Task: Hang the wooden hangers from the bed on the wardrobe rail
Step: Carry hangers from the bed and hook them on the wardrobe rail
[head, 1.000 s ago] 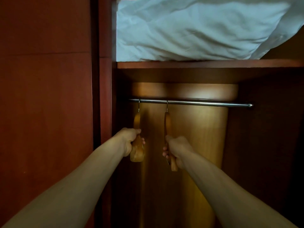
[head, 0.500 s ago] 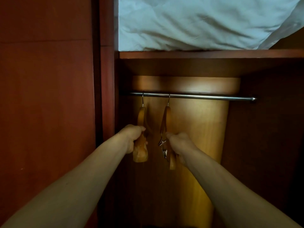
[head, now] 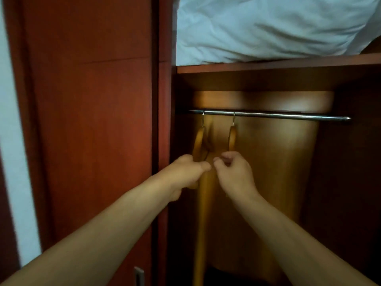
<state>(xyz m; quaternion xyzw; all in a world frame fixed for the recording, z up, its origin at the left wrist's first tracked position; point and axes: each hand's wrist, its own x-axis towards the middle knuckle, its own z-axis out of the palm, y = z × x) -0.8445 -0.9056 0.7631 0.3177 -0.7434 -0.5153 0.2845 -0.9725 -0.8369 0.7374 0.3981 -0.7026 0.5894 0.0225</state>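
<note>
Two wooden hangers hang by metal hooks on the steel wardrobe rail (head: 288, 116), near its left end. The left hanger (head: 199, 144) runs down into my left hand (head: 185, 172), whose fingers are curled around its lower part; a bit of wood shows under the fist. The right hanger (head: 232, 139) drops behind the curled fingers of my right hand (head: 234, 174), which closes on it and hides its lower end. My two hands sit side by side, nearly touching, just below the rail.
A wooden shelf (head: 278, 64) directly above the rail carries white bedding (head: 268, 27). The red-brown wardrobe door (head: 92, 131) stands to the left. The rail's right part is bare. The wardrobe's back panel (head: 278, 162) is lit; its right side is dark.
My hands have come closer together and sit higher on the hangers. The hangers' lower ends, seen below my hands before, are now mostly hidden. The camera has swung left.
</note>
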